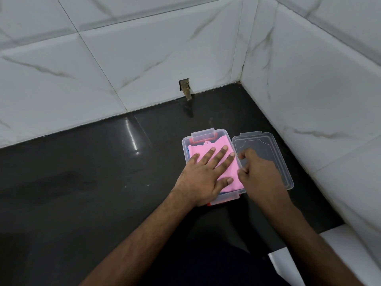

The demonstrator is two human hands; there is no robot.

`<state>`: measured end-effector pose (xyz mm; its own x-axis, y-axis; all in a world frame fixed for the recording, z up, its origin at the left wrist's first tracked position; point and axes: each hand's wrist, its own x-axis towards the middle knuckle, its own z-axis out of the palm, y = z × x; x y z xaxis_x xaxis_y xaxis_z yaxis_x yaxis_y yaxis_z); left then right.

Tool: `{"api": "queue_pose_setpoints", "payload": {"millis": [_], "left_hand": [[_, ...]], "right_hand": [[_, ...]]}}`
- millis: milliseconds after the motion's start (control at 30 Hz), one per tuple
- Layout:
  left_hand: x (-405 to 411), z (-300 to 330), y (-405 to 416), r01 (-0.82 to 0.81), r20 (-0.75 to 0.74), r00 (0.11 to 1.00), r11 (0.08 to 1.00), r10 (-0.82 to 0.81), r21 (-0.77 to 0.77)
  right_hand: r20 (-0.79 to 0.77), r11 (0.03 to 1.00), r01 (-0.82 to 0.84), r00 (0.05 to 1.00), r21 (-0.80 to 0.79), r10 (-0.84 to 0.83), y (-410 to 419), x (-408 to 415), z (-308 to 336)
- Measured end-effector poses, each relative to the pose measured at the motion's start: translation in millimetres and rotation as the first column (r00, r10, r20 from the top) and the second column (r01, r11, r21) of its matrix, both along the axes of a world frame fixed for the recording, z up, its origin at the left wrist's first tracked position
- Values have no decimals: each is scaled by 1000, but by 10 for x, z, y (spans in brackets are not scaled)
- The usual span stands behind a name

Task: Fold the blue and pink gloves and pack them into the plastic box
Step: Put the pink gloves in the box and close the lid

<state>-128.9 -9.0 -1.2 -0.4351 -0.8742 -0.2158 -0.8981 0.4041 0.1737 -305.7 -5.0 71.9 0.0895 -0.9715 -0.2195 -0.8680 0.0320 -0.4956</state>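
A clear plastic box (208, 135) with red-trimmed latches stands on the black counter. A folded pink glove (212, 145) fills its top, and a sliver of blue glove (187, 150) shows under it at the left wall. My left hand (203, 174) lies flat on the pink glove, fingers spread. My right hand (257, 172) is at the box's right rim, fingers curled, its fingertips at the pink glove's edge. Whether it pinches the glove is unclear. The clear lid (268, 145) lies flat beside the box on the right, partly under my right hand.
White marble-look tiled walls (144, 58) meet in a corner close behind and to the right of the box. A small pipe stub (186, 89) sticks out of the back wall. The glossy black counter (82, 182) stretches to the left.
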Motion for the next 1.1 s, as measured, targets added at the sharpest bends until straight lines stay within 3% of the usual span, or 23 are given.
{"api": "queue_pose_setpoints", "payload": {"millis": [200, 267, 367, 633, 833, 1100], "left_hand": [[-3, 4, 8, -15, -9, 1000, 999, 15, -31], [-8, 7, 15, -12, -3, 1000, 999, 12, -40], [0, 13, 13, -7, -3, 1000, 999, 7, -48], [-42, -16, 4, -36, 36, 999, 999, 37, -21], [-45, 13, 20, -66, 65, 996, 998, 65, 9], [-105, 76, 49, -108, 82, 991, 994, 105, 25]], "right_hand": [[-100, 997, -57, 993, 47, 61, 27, 34, -129], [-55, 998, -42, 998, -43, 40, 122, 21, -218], [21, 999, 31, 999, -38, -31, 99, 14, -289], [281, 985, 72, 953, 158, -115, -16, -149, -352], [159, 999, 23, 987, 34, -28, -10, -92, -407], [138, 1000, -14, 990, -2, 14, 57, -82, -512]]}}
